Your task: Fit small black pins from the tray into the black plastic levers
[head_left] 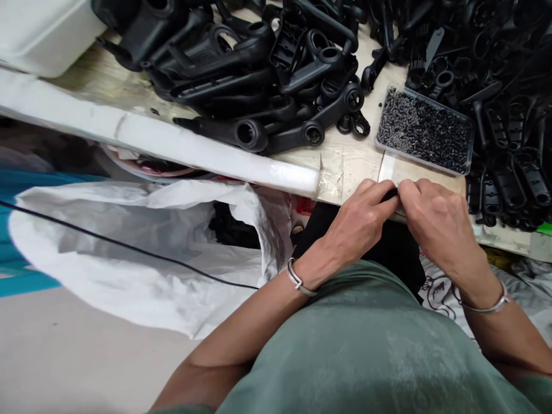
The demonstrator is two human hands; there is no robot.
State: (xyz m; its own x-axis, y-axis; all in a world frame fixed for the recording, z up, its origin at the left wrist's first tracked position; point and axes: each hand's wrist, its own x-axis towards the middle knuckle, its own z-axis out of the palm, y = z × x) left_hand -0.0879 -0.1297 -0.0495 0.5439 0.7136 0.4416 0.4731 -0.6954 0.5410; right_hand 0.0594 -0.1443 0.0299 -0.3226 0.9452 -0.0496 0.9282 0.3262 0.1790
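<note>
Two hands meet at the near edge of the table (356,152): the left hand (364,215) has its fingers curled narrow on a small black part (391,194), the right hand (435,215) appears closed on it too, fingertips hidden. Best practice: level wrists, an even pinch from both sides. Leftward, a white sack (129,230) gapes below a white padded strip (207,152); a pile of black parts (241,75) follows, then bare wood. Beyond the right knuckles, a clear tray (420,159) sits near, so movement is safest kept toward the body
</note>
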